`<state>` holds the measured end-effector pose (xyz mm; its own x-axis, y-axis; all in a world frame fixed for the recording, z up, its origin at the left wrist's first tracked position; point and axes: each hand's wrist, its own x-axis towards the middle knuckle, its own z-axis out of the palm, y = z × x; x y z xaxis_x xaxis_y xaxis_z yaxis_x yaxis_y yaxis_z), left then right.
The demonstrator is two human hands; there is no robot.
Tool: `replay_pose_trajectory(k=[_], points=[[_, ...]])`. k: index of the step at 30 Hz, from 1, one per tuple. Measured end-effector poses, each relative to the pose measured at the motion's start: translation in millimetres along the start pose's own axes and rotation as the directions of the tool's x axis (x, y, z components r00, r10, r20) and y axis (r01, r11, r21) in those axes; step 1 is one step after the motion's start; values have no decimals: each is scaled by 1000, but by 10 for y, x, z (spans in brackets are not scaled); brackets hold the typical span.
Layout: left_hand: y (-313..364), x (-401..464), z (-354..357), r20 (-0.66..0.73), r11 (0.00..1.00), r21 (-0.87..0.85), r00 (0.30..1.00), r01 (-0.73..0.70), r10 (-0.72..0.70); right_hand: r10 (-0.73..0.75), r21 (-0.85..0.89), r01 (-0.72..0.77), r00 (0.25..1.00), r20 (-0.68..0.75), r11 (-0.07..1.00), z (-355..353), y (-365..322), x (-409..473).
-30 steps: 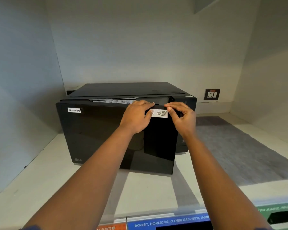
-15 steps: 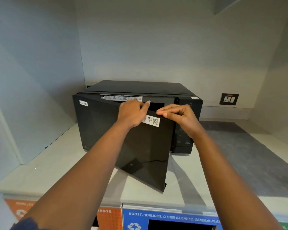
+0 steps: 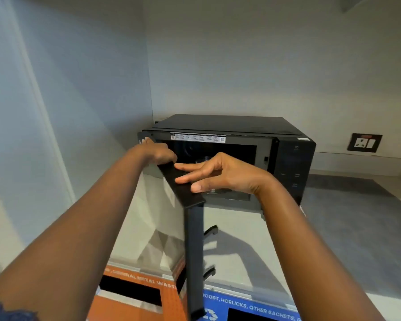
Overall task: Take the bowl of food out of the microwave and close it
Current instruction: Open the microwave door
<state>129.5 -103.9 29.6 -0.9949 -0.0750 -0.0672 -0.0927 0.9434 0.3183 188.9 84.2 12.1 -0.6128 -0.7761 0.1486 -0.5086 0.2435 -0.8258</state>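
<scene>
Black microwave [image 3: 252, 128] gapes, door [image 3: 195, 251] swung wide.

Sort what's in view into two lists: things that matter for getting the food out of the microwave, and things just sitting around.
Part of the job:
microwave
its open door
glass dish inside, only faintly visible
left hand on the door's top edge
right hand

Just there:
wall socket
grey mat
labelled waste bins

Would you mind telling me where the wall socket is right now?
In the head view, the wall socket sits low on the back wall at far right, just right of the microwave and above the grey mat.
</scene>
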Motion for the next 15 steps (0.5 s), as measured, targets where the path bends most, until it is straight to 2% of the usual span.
replay_pose_trajectory(k=[6,15], points=[[-356,-84,-201,92,992,123,996,-20,8,-91,-74,100,988,123,992,436,-188,422],[-887,-88,-477,188,977,211,982,-29,-11,-163,-370,216,972,170,904,967,-451,972]])
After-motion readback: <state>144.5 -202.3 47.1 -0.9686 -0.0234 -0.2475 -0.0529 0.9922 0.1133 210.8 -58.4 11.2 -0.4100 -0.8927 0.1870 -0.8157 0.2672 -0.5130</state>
